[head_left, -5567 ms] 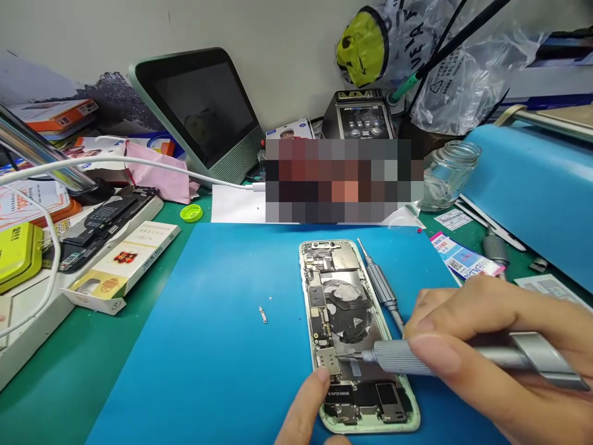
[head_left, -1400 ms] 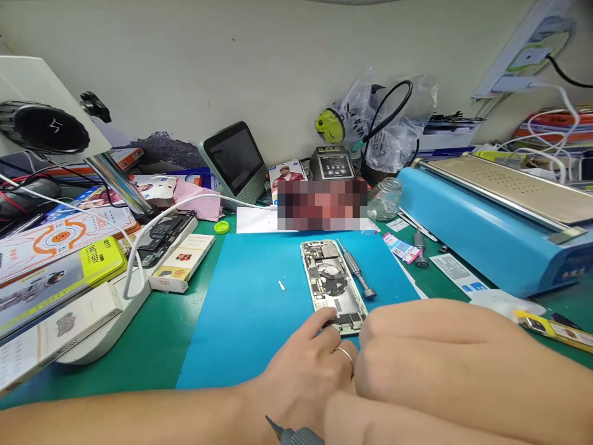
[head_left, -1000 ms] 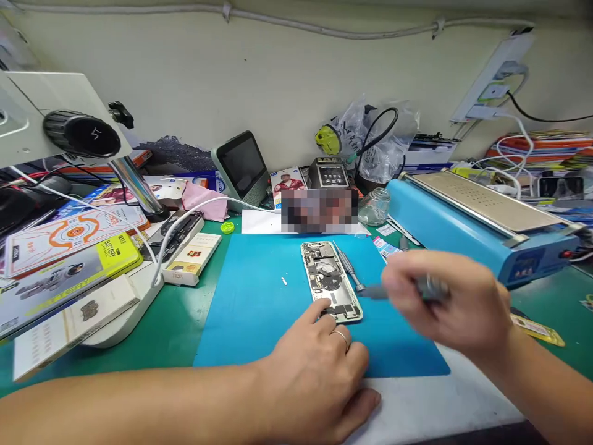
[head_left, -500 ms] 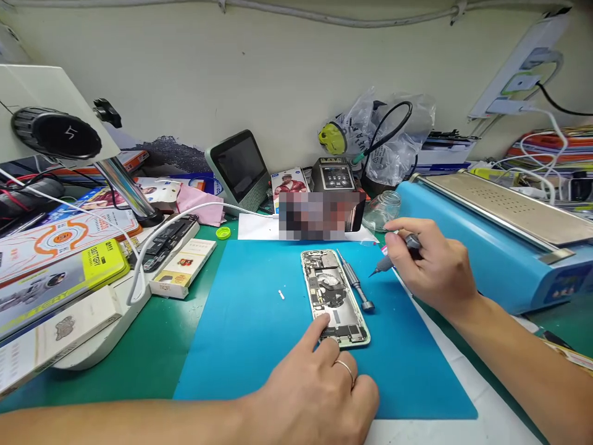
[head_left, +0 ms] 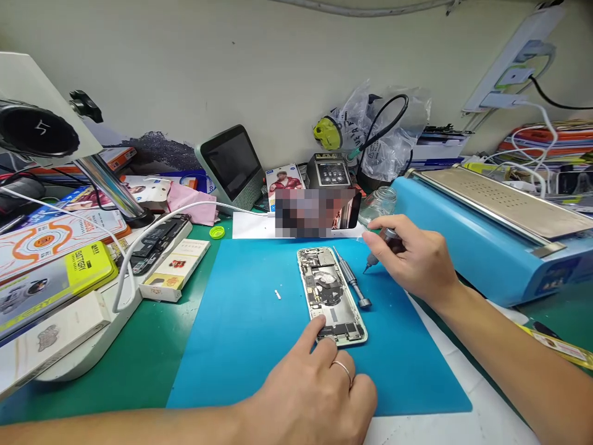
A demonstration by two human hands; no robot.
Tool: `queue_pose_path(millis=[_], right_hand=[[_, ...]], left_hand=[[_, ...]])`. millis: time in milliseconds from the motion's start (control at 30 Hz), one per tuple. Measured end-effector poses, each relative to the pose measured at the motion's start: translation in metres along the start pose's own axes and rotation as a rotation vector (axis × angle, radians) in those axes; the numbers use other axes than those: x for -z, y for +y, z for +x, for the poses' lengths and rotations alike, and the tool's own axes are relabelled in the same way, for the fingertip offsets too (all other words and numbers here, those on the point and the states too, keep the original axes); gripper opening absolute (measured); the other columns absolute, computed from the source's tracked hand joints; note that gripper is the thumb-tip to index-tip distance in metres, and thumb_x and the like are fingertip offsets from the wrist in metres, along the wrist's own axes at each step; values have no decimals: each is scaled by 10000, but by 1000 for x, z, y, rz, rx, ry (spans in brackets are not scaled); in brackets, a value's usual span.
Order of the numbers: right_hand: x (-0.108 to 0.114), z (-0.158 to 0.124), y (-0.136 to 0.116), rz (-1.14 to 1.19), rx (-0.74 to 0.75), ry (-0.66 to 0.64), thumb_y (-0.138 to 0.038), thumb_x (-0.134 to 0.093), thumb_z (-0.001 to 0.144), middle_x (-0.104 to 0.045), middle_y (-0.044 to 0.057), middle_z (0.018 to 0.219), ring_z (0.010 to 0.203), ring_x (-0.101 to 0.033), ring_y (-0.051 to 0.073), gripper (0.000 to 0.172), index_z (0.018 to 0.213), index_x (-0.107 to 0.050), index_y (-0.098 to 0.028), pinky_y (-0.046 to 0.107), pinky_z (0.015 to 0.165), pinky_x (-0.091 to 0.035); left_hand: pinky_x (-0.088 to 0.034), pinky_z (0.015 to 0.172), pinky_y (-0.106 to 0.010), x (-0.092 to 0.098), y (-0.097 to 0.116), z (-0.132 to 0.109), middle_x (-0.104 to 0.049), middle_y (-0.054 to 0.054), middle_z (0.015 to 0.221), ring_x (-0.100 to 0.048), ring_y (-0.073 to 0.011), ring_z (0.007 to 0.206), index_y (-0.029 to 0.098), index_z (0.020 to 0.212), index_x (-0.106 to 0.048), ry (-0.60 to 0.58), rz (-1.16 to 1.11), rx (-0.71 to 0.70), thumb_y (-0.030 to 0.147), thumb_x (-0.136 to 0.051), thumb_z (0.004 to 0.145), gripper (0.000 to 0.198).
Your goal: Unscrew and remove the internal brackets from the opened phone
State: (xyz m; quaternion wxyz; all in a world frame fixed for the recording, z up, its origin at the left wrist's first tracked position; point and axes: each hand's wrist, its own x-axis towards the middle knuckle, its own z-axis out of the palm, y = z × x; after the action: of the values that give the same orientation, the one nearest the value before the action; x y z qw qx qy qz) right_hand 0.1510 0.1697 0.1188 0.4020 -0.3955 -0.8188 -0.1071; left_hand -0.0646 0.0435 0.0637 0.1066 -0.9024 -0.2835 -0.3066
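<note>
On the blue mat (head_left: 241,346) lies an opened phone (head_left: 334,315), its inner parts bare and its frame pale green. My left hand (head_left: 319,383) holds it down at the lower left, the index fingertip on it and the other fingers bent by its bottom edge; the thumb is hidden. My right hand (head_left: 412,256), fingers closed, grips a dark grey screwdriver (head_left: 372,260) with its tip pointing down-left, to the right of the phone and apart from it. A second screwdriver (head_left: 352,281) lies along the phone's right side. Left of the phone is a small white strip (head_left: 278,295).
A blue machine (head_left: 467,247) with a flat metal top stands at right, near a glass jar (head_left: 380,204). Behind the mat stands a phone (head_left: 347,213) with a blurred screen. Boxes (head_left: 176,272), a white cable (head_left: 162,224) and a microscope-like stand (head_left: 109,191) crowd the left.
The view has shifted slightly, so most things sit a little further left. My right hand has moved a little left with the screwdriver. My left hand stays on the phone.
</note>
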Motion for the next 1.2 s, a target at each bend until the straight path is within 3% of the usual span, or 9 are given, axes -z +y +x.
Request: queue_pose_path(millis=[267,467,567,700,900,1000,1067,1200], right_hand=[[-6,1,1,-20,-74,-10,-303,-679,965,-625,-38,646,460,-553,123,127,1060,-664,-220,284,497,-461],[-4,-3,2,20,-146,-53,-311,-668,966,-635,-47,634,461,-566,135,176,1120,-638,-233,294,511,-476],[-1,-3,3,49,-174,-85,-319,-681,950,-664,-33,678,488,-598,149,191,1120,-643,-243,307,513,-480],[2,-1,3,118,-203,-132,-304,-695,932,-698,-19,784,551,-657,158,265,1184,-628,-263,315,553,-539],[6,-4,5,254,-293,-151,-299,-688,944,-715,-23,808,596,-709,177,357,1287,-592,-314,309,528,-573],[5,-5,7,318,-371,-87,-317,-706,940,-735,-16,832,640,-725,190,372,1295,-593,-317,317,557,-578],[5,-5,8,344,-379,-73,-319,-710,939,-747,-12,846,665,-733,198,362,1281,-591,-308,330,597,-591],[3,-5,10,389,-368,-89,-313,-705,942,-749,-18,854,697,-750,201,370,1283,-559,-303,347,666,-622]], left_hand=[[-486,994,-474,-3,1,-3,-547,14,644,-495,-199,633,242,740,-527,-26,27,-1,822,-372,960,639],[-519,982,-482,-4,2,-3,-538,9,636,-509,-193,617,242,729,-502,-18,34,-4,828,-293,979,670],[-536,972,-498,-6,2,-3,-537,11,626,-487,-186,589,244,727,-484,-15,32,-11,705,-387,1019,554],[-530,1009,-508,-9,3,-6,-533,22,617,-464,-176,579,244,730,-448,-42,50,-10,359,-546,1005,314],[-553,972,-491,-7,3,-3,-537,12,625,-453,-185,575,240,729,-467,-1,52,10,270,-482,994,267],[-545,973,-477,-6,3,-1,-540,14,619,-455,-182,573,237,718,-470,18,51,6,369,-460,1047,355],[-540,965,-473,-5,3,-1,-542,12,619,-470,-182,577,237,716,-480,19,32,7,559,-394,1070,486],[-528,952,-479,-4,3,-2,-539,7,620,-493,-189,585,239,717,-501,23,23,6,826,-233,992,701]])
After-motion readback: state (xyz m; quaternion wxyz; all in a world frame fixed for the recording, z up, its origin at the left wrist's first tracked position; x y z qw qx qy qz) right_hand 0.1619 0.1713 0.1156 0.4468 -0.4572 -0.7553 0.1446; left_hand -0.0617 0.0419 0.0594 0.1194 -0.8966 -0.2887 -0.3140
